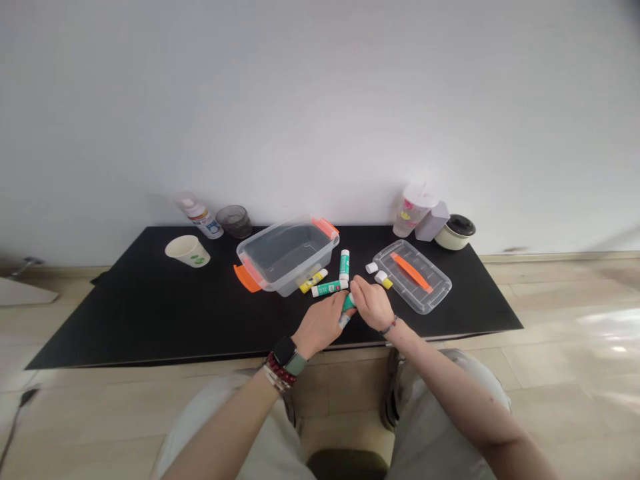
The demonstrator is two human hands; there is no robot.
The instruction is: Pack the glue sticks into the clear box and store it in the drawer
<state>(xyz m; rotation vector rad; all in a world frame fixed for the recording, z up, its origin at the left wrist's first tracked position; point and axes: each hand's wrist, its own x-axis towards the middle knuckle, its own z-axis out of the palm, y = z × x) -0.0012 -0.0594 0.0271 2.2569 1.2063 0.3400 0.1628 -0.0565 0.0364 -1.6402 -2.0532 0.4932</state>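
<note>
Under right hand, teal glue stick

My left hand and right hand meet in front of me, backs up, fingers curled inward, so close they almost touch. Both grips are closed. My left forearm angles in from the lower left with the wrist turned slightly outward, and my right forearm slants in from the lower right, its wrist gently bent.
</note>
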